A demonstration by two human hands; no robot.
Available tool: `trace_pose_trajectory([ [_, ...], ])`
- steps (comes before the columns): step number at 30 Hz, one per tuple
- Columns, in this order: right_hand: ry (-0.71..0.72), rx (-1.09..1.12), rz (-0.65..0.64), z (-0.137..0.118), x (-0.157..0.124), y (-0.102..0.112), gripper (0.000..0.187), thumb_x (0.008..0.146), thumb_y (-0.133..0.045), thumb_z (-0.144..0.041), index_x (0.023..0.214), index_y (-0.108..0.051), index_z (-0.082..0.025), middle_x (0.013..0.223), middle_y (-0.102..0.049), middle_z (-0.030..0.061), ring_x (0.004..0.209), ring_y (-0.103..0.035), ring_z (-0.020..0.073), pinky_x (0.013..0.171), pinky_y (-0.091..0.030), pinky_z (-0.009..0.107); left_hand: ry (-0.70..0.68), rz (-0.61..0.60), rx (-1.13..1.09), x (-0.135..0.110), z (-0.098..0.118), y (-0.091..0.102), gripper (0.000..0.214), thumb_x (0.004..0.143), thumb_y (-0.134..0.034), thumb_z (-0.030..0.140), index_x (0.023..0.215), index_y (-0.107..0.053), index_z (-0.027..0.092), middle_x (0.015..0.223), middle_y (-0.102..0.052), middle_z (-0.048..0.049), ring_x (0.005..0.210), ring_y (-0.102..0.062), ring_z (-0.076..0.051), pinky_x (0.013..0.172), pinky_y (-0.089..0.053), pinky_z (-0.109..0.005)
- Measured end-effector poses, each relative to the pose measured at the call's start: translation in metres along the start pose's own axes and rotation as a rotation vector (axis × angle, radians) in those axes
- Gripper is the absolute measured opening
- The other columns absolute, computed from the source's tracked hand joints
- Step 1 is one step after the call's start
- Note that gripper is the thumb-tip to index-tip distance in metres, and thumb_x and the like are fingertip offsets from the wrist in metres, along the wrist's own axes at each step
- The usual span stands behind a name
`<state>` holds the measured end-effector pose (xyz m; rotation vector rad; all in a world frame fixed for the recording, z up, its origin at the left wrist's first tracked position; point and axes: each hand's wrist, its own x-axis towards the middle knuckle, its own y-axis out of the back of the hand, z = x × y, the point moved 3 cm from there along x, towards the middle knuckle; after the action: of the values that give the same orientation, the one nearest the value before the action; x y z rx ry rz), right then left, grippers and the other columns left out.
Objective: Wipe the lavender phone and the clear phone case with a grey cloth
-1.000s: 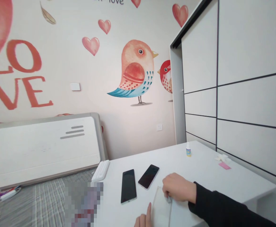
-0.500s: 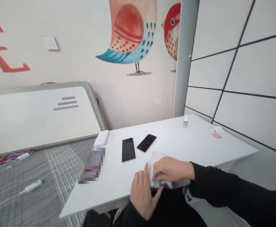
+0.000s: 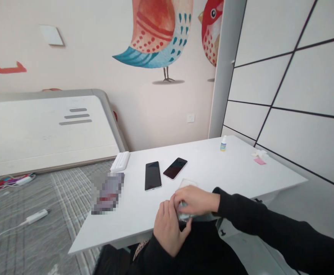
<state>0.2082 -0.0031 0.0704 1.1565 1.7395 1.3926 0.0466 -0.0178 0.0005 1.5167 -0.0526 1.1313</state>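
Observation:
At the near edge of the white table [image 3: 207,162] lies a clear, flat, rectangular case [image 3: 188,182], like a see-through phone case, mostly covered by my hands. My left hand [image 3: 168,227] grips its left side, fingers along the edge and thumb at the near corner. Over the case, my right hand [image 3: 194,199] is closed, its fingertips pressed down beside my left fingers. Whatever is pinched in it is hidden; something pale and shiny shows beneath. Beyond the hands lie a black-screened phone [image 3: 153,175] and a second, tilted phone [image 3: 175,168].
A white ridged case [image 3: 120,161] sits at the table's far left corner, with a blurred-out item [image 3: 109,193] nearer. A small bottle [image 3: 223,143] stands at the back right, near crumpled white tissue [image 3: 260,153] and a pink slip [image 3: 260,161]. Left of the table, a grey bedspread carries cables.
My right hand has moved left across the case, up against my left fingers. My left hand keeps its hold. The whole view has shifted slightly.

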Motion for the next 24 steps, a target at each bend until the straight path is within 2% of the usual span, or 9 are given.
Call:
trace_pose_trajectory([
  [2, 0.009, 0.008, -0.023, -0.001, 0.0, -0.001, 0.007, 0.085, -0.078, -0.028, 0.091, -0.077, -0.026, 0.097, -0.073, -0.0012, 0.094, -0.068, 0.017, 0.081, -0.044, 0.023, 0.002, 0.006, -0.032, -0.001, 0.0, -0.001, 0.067, 0.083, -0.067, 0.033, 0.14, -0.043, 0.007, 0.112, -0.06, -0.0138, 0.099, -0.057, -0.029, 0.085, -0.054, -0.044],
  [3, -0.037, -0.009, 0.001, 0.002, 0.0, 0.001, 0.006, 0.088, -0.074, -0.025, 0.093, -0.077, -0.023, 0.097, -0.073, 0.0016, 0.095, -0.069, 0.0189, 0.081, -0.044, 0.025, 0.008, 0.004, -0.042, -0.002, -0.001, -0.002, 0.069, 0.083, -0.068, 0.033, 0.141, -0.042, 0.006, 0.114, -0.06, -0.0148, 0.101, -0.057, -0.03, 0.087, -0.054, -0.044],
  [6, -0.176, -0.06, 0.084, 0.009, -0.001, 0.003, 0.018, 0.097, -0.058, -0.016, 0.097, -0.076, -0.014, 0.102, -0.072, 0.0119, 0.095, -0.069, 0.0235, 0.081, -0.044, 0.031, 0.015, 0.004, -0.052, -0.003, -0.002, -0.004, 0.073, 0.083, -0.068, 0.033, 0.144, -0.038, 0.005, 0.119, -0.06, -0.0173, 0.105, -0.057, -0.031, 0.09, -0.055, -0.046],
  [10, -0.11, -0.024, 0.04, -0.002, -0.002, -0.006, 0.007, 0.09, -0.073, -0.031, 0.092, -0.076, -0.025, 0.097, -0.074, 0.0005, 0.095, -0.068, 0.0187, 0.08, -0.044, 0.025, -0.004, 0.014, -0.089, -0.003, -0.003, -0.003, 0.072, 0.085, -0.068, 0.033, 0.144, -0.037, 0.007, 0.119, -0.06, -0.0163, 0.104, -0.058, -0.03, 0.09, -0.056, -0.045],
  [11, -0.124, -0.026, 0.049, -0.005, -0.002, -0.008, 0.008, 0.091, -0.072, -0.031, 0.093, -0.076, -0.025, 0.098, -0.074, 0.001, 0.096, -0.068, 0.0192, 0.079, -0.044, 0.025, -0.011, 0.013, -0.088, -0.003, -0.003, -0.003, 0.073, 0.085, -0.068, 0.034, 0.145, -0.036, 0.006, 0.119, -0.06, -0.0165, 0.104, -0.058, -0.03, 0.09, -0.056, -0.045],
  [15, -0.257, -0.071, 0.141, -0.007, -0.003, -0.012, 0.023, 0.102, -0.05, -0.02, 0.099, -0.072, -0.014, 0.104, -0.071, 0.0124, 0.096, -0.067, 0.0233, 0.078, -0.043, 0.03, -0.018, 0.018, -0.057, -0.003, -0.004, -0.002, 0.086, 0.086, -0.072, 0.041, 0.149, -0.029, 0.001, 0.121, -0.059, -0.0191, 0.104, -0.058, -0.03, 0.09, -0.056, -0.044],
  [19, -0.189, -0.042, 0.115, -0.007, -0.003, -0.017, 0.013, 0.098, -0.063, -0.03, 0.095, -0.072, -0.021, 0.099, -0.071, 0.0042, 0.094, -0.066, 0.0193, 0.078, -0.043, 0.027, -0.006, 0.012, -0.064, -0.004, -0.004, -0.004, 0.086, 0.089, -0.069, 0.045, 0.152, -0.027, 0.004, 0.121, -0.06, -0.0176, 0.101, -0.059, -0.029, 0.088, -0.056, -0.043],
  [22, -0.234, -0.057, 0.151, 0.0, -0.004, -0.014, 0.026, 0.104, -0.046, -0.017, 0.098, -0.071, -0.015, 0.102, -0.07, 0.0111, 0.097, -0.066, 0.0215, 0.081, -0.044, 0.029, 0.003, 0.014, -0.027, -0.004, -0.004, -0.005, 0.088, 0.09, -0.068, 0.045, 0.154, -0.023, 0.004, 0.123, -0.06, -0.0185, 0.105, -0.058, -0.031, 0.092, -0.055, -0.045],
  [24, -0.212, -0.052, 0.147, -0.002, -0.006, -0.013, 0.024, 0.103, -0.047, -0.016, 0.098, -0.07, -0.014, 0.102, -0.07, 0.0115, 0.098, -0.065, 0.0218, 0.082, -0.044, 0.029, 0.013, 0.014, -0.037, -0.004, -0.004, -0.006, 0.088, 0.09, -0.067, 0.045, 0.155, -0.023, 0.004, 0.122, -0.06, -0.018, 0.104, -0.059, -0.03, 0.09, -0.055, -0.044],
])
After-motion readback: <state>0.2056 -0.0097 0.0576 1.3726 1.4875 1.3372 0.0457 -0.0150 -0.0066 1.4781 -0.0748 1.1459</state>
